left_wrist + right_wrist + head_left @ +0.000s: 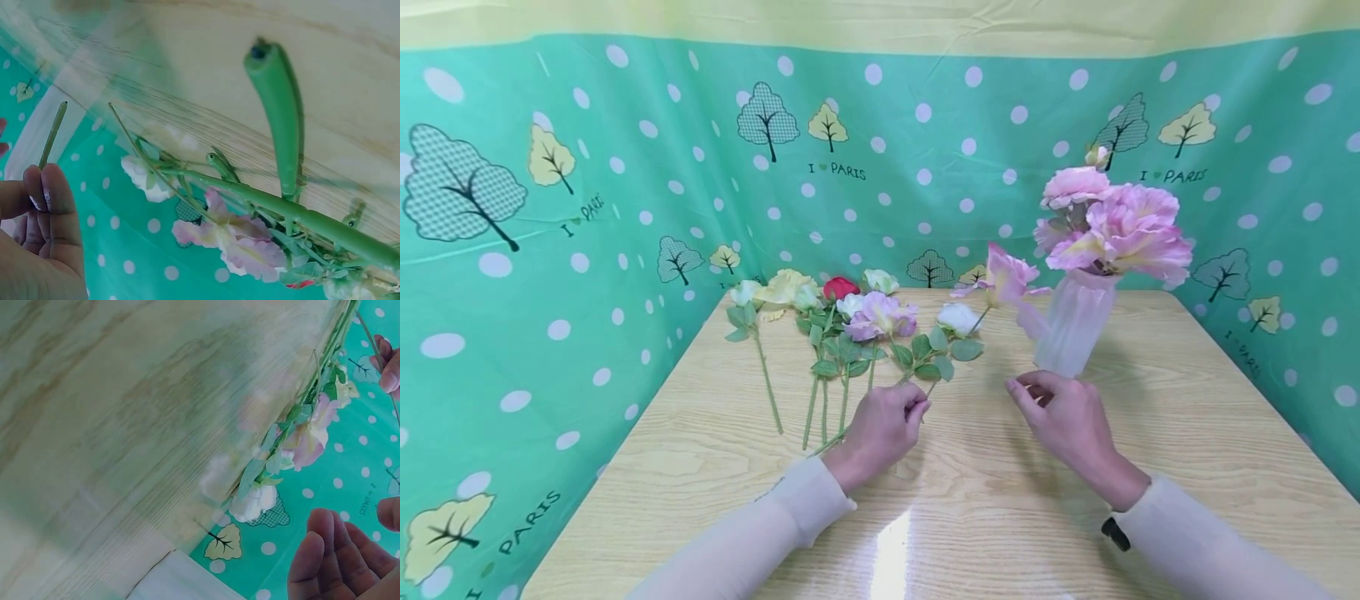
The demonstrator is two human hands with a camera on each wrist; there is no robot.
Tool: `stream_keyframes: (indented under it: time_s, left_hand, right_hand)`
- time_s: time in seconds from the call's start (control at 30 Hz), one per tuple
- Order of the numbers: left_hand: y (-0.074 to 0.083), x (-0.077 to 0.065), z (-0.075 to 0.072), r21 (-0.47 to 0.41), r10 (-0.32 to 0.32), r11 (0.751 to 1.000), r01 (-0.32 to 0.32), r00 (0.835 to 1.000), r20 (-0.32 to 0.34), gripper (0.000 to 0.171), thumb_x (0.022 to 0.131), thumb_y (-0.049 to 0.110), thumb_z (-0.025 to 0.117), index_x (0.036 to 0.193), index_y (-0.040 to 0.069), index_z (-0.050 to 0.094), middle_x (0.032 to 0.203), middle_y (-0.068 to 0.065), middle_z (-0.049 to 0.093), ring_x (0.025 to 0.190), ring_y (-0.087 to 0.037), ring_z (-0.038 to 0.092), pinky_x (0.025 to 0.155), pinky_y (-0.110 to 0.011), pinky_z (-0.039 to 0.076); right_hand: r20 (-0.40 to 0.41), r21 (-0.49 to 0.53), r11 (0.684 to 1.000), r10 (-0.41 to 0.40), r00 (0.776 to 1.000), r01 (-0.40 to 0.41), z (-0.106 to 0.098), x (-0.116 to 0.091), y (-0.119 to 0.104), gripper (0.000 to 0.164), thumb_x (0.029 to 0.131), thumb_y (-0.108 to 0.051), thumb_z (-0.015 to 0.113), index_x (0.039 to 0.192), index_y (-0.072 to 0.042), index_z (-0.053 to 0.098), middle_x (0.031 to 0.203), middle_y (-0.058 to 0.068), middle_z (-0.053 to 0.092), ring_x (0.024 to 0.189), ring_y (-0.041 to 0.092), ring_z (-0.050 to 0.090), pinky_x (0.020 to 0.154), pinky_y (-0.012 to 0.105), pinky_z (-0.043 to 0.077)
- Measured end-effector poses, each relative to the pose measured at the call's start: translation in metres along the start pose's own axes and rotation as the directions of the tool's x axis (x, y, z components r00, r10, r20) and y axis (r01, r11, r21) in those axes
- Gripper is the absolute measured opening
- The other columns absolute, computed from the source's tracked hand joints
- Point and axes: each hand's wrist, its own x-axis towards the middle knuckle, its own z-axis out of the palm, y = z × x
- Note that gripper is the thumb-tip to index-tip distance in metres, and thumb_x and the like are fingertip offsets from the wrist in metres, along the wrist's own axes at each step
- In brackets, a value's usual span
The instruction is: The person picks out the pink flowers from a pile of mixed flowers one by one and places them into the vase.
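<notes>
My left hand [883, 421] pinches a thin green stem [53, 134] between thumb and fingers. In the head view the stem slants up and right to a pink artificial flower [1003, 279], raised in front of the backdrop. My right hand [1067, 421] is just before a frosted white vase [1075, 325], its fingers loosely bent with nothing between them; the right wrist view shows these fingers [334, 550] apart from the thumb. Several pink flowers [1123, 225] stand in the vase.
On the wooden table [700, 517], left of the vase, lie several artificial flowers: a yellow flower [786, 287], a red rose [840, 288], a light purple flower [880, 317] and a white rose [958, 318]. Their stems point toward me. A green dotted cloth [880, 200] surrounds the table.
</notes>
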Motion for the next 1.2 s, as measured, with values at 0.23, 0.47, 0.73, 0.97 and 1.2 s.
stream_keyframes:
  time_s: [0.23,0.47,0.73,0.97,1.2]
  left_hand:
    - [0.004,0.0,0.001,0.032,0.077,0.997,-0.076,0.997,-0.011,0.008,0.093,0.003,0.074,0.085,0.006,0.073,0.076,0.0,0.072,0.062,-0.006,0.063,0.059,-0.014,0.051]
    - [0.008,0.0,0.003,0.052,0.123,0.991,-0.123,0.992,-0.008,0.007,0.092,0.003,0.074,0.087,0.007,0.074,0.079,-0.001,0.075,0.067,-0.009,0.069,0.063,-0.017,0.055]
    - [0.013,0.002,0.005,0.083,0.194,0.978,-0.193,0.981,-0.005,0.009,0.092,0.003,0.073,0.085,0.008,0.075,0.079,0.001,0.074,0.068,-0.009,0.07,0.065,-0.02,0.057]
    - [0.017,0.005,0.008,0.119,0.232,0.966,-0.229,0.972,-0.018,0.01,0.092,0.003,0.074,0.085,0.01,0.076,0.079,0.003,0.075,0.069,-0.008,0.071,0.064,-0.022,0.057]
    - [0.018,0.006,0.01,0.145,0.28,0.951,-0.274,0.96,-0.023,0.01,0.092,0.004,0.074,0.085,0.011,0.074,0.078,0.003,0.074,0.069,-0.01,0.071,0.065,-0.023,0.057]
  right_hand:
    - [-0.076,0.089,0.995,-0.039,0.996,0.046,0.005,0.001,-0.005,0.011,0.092,-0.017,0.079,0.093,-0.007,0.081,0.074,0.0,0.075,0.061,0.011,0.067,0.057,0.019,0.053]
    - [-0.102,0.235,0.972,-0.006,0.995,0.03,0.009,0.0,-0.012,0.012,0.093,-0.017,0.078,0.098,-0.006,0.081,0.08,0.002,0.077,0.064,0.008,0.068,0.059,0.011,0.051]
    - [-0.105,0.44,0.898,0.088,0.991,-0.033,0.011,-0.001,-0.017,0.012,0.094,-0.012,0.077,0.102,-0.004,0.08,0.085,0.006,0.077,0.06,0.023,0.07,0.058,0.019,0.056]
    - [-0.123,0.554,0.832,0.127,0.984,-0.038,0.01,-0.001,-0.02,0.012,0.095,-0.008,0.074,0.104,0.0,0.078,0.085,0.013,0.076,0.06,0.019,0.069,0.056,0.026,0.058]
    - [-0.12,0.628,0.776,0.173,0.978,-0.06,0.007,0.0,-0.021,0.013,0.097,-0.006,0.071,0.103,0.005,0.076,0.083,0.016,0.076,0.059,0.016,0.07,0.057,0.028,0.059]
